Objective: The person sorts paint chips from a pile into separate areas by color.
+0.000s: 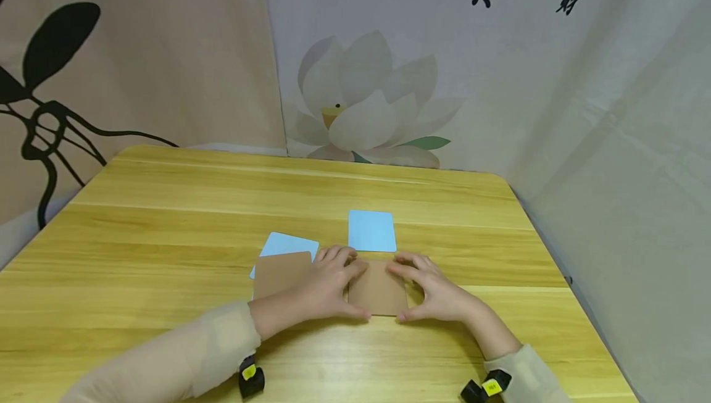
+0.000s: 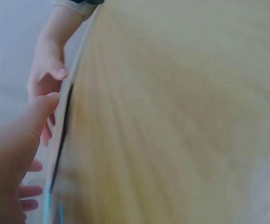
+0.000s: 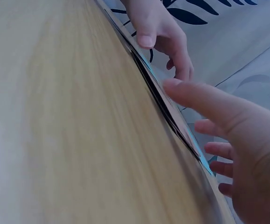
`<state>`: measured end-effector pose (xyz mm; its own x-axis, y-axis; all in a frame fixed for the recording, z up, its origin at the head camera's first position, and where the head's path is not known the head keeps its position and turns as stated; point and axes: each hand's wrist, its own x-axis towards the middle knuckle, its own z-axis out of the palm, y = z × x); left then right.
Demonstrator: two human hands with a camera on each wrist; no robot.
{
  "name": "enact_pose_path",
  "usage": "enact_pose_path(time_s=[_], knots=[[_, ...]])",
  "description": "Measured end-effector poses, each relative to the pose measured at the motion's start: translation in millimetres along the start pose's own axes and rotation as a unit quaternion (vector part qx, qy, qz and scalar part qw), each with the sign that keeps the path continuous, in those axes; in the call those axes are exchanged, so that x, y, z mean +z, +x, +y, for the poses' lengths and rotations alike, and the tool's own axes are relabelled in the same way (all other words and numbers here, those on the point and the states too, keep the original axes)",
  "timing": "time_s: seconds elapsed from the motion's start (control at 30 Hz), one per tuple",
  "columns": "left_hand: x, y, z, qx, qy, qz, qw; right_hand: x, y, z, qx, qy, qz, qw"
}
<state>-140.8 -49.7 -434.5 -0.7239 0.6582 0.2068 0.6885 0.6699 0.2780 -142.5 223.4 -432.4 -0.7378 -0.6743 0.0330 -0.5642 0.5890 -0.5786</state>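
Note:
In the head view, a brown square card [image 1: 378, 292] lies on the table between my two hands. My left hand [image 1: 330, 289] is at its left side, index finger over the upper left corner and thumb near the lower left. My right hand [image 1: 436, 292] mirrors this on the right, the thumb by the lower right corner. Fingers of both hands are spread and loosely bent. Another brown card [image 1: 280, 273] sits partly under my left forearm, overlapping a light blue card [image 1: 286, 244]. A second light blue card [image 1: 372, 230] lies just beyond the middle card.
The wooden table [image 1: 183, 193] fills the lower head view. Behind it hangs a pale cloth [image 1: 222, 51] printed with a lotus and dark characters. Black wrist cameras [image 1: 252, 378] are strapped at both sleeves.

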Motion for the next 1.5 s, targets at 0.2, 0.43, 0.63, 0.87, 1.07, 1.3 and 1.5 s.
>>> enact_pose_path(time_s=[0.2, 0.43, 0.63, 0.87, 1.07, 1.3, 1.5], knots=[[-11.1, -7.3, -9.4, -0.008, -0.04, 0.007, 0.9991, 1, 5.1, -5, -0.004, 0.003, 0.035, 0.9994], [-23.9, -22.4, -27.4, -0.019, -0.084, 0.038, 0.9956, 4, 18.7, -14, -0.01, 0.009, 0.049, 0.9987], [-34.9, -34.6, -40.9, -0.02, -0.124, 0.074, 0.9893, 7, 35.2, -23, -0.028, 0.014, 0.055, 0.998], [-44.5, -51.3, -55.0, -0.024, -0.135, 0.092, 0.9863, 15, 58.3, -39, -0.072, -0.002, 0.054, 0.996], [-49.4, -69.1, -67.5, -0.056, -0.153, 0.088, 0.9827, 22, 75.3, -53, -0.06, -0.023, 0.037, 0.9973], [-50.1, -88.3, -80.8, -0.081, -0.161, 0.076, 0.9808, 34, 92.4, -68, -0.054, -0.042, 0.016, 0.9976], [-47.7, -100.2, -90.6, -0.085, -0.154, 0.077, 0.9813, 44, 104.8, -78, -0.047, -0.051, -0.002, 0.9976]])
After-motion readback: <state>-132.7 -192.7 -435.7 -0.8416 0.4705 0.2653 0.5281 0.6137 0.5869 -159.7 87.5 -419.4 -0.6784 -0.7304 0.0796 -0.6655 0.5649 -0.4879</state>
